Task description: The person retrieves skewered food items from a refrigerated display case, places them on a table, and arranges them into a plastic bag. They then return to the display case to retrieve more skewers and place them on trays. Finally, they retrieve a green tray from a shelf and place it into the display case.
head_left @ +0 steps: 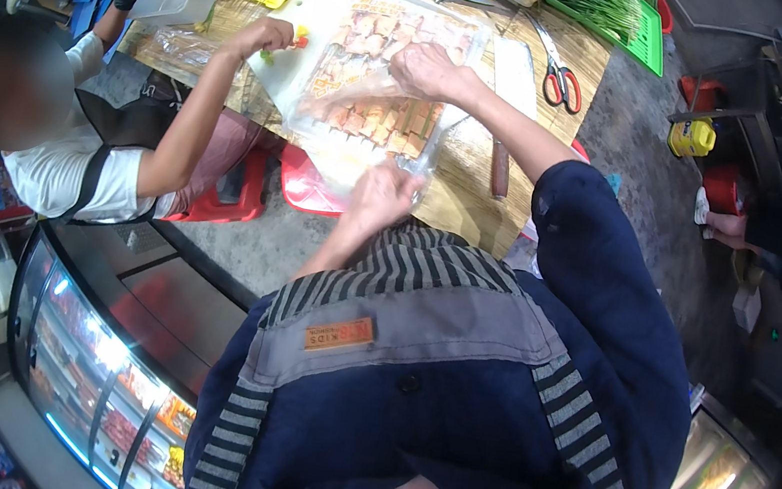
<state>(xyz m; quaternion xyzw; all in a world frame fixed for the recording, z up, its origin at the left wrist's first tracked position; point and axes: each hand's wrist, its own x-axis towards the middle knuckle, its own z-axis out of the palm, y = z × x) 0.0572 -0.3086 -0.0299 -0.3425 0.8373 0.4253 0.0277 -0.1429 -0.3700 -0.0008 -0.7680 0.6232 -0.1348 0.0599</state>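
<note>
Meat (389,125): lies in rows at mid-tabletop (476,215), under clear plastic (348,91), close to the near edge. Right hand (427,71): held over the rows, with fingers bunched together and, by the look of it, clamped on a fold of plastic. Left hand (381,198): set low at the near end, fingers curled and blurred; cannot tell whether clamped on the plastic or merely pressed against it.

Main risk: a tear or sudden slip of the plastic, from too hard a pull on thin, probably damp material. Next: rows dragged askew, from plastic clinging to the meat. Could also tip toward the red item (299,180) below, given so little tabletop on that side.

Worth watching too: the knife (499,168), lying with handle toward the near edge, beside the right forearm (518,140); could be knocked off by a wide sweep of that arm. On the left, a co-worker's hand (266,35), near the plastic, with colourful pieces (300,37) in the fingers; could bump the plastic, for want of room.
</note>
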